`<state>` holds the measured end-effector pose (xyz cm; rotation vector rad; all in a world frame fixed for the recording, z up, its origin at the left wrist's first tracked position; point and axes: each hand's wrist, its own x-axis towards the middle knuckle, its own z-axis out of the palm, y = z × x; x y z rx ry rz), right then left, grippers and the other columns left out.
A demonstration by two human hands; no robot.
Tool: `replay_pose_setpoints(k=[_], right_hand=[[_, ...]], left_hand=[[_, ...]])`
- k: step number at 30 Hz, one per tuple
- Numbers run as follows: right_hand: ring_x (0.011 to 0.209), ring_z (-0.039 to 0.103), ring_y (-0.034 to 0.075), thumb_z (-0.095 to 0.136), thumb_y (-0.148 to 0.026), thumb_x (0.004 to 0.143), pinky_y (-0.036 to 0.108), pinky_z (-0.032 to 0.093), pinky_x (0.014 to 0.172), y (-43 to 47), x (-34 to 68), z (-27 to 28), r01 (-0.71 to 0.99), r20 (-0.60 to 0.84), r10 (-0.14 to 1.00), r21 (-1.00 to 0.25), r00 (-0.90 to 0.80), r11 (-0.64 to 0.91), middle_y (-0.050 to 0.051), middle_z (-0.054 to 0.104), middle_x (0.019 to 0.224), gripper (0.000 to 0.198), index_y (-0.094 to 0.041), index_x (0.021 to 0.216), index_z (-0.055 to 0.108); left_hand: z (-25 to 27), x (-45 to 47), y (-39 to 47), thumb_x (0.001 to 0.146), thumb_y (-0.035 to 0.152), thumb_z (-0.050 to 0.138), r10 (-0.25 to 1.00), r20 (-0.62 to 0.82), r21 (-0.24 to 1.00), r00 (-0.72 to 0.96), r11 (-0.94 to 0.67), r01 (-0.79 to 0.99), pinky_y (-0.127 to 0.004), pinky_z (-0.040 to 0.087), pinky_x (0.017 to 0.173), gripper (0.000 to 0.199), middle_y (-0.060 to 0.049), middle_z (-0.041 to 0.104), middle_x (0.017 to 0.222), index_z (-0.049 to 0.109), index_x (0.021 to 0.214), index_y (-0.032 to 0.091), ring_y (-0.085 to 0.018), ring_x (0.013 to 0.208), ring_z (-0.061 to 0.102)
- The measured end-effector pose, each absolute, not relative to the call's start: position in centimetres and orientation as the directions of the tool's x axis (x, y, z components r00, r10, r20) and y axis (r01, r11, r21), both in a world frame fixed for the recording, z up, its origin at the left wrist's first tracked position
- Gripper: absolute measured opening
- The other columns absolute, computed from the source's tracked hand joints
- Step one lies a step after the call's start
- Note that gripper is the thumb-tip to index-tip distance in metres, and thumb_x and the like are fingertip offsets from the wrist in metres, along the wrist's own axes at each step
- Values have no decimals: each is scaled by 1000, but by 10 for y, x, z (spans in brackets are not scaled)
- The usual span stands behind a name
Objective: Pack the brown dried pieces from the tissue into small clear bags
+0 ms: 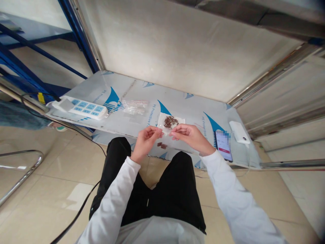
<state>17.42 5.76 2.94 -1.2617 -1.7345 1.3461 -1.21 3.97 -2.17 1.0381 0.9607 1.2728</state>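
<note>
Near the table's front edge, my left hand (148, 140) and my right hand (189, 135) face each other, each closed in a pinch. Whatever lies between the fingertips is too small or too clear to make out. Just beyond them is a pile of small reddish-brown pieces (170, 121) on a white sheet (182, 120). A few more brown pieces (161, 145) lie close to the edge, below the gap between my hands. Several clear plastic bags (134, 106) with faint pinkish marks are heaped farther left.
The film-covered table (122, 123) spans the view before my knees. A white power strip (88, 109) with a plugged-in adapter is at left. On the right are a lit phone (223, 145) and a white device (239, 132). A black cable (83, 206) trails on the floor.
</note>
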Motion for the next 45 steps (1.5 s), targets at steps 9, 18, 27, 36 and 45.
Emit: replay_pose_setpoints(k=[9,18,27,36,45], right_hand=[[70,65,16,74,-44,69,29,50,68,41,148,5,100,-56,996,-994,-64,-50,5,73,77,32,-15,84,71],[69,64,16,72,-46,70,30,52,69,36,143,15,89,-6,1000,-996,-19,-4,5,72,77,32,-17,84,71],[74,66,18,70,-41,75,30,52,70,33,145,14,193,82,994,-977,-75,96,6,72,80,26,-17,82,70],[68,62,16,73,-41,71,27,50,65,27,149,8,129,33,999,-991,-19,35,4,70,75,26,-17,79,69],[71,63,15,69,-40,76,28,50,70,16,153,-8,13,-37,999,-999,-23,-37,3,71,79,23,-18,82,70]], left_hand=[[-15,1,35,74,36,70,1000,16,949,-7,-18,-315,-26,53,65,24,-2,69,73,64,81,15,-12,63,65],[-11,2,31,77,37,67,991,103,958,-90,-123,-258,-25,50,62,21,-1,68,69,65,80,16,-12,62,64],[-12,-4,31,76,34,68,994,95,968,61,-78,-240,-28,54,72,20,-6,71,83,67,83,15,-15,74,66],[-15,-3,31,76,34,69,996,77,973,53,-64,-221,-27,54,67,21,-5,71,77,67,81,15,-15,68,66],[-15,-2,29,78,34,67,986,129,992,110,-127,-22,-25,53,64,22,-6,71,75,68,80,13,-15,68,66]])
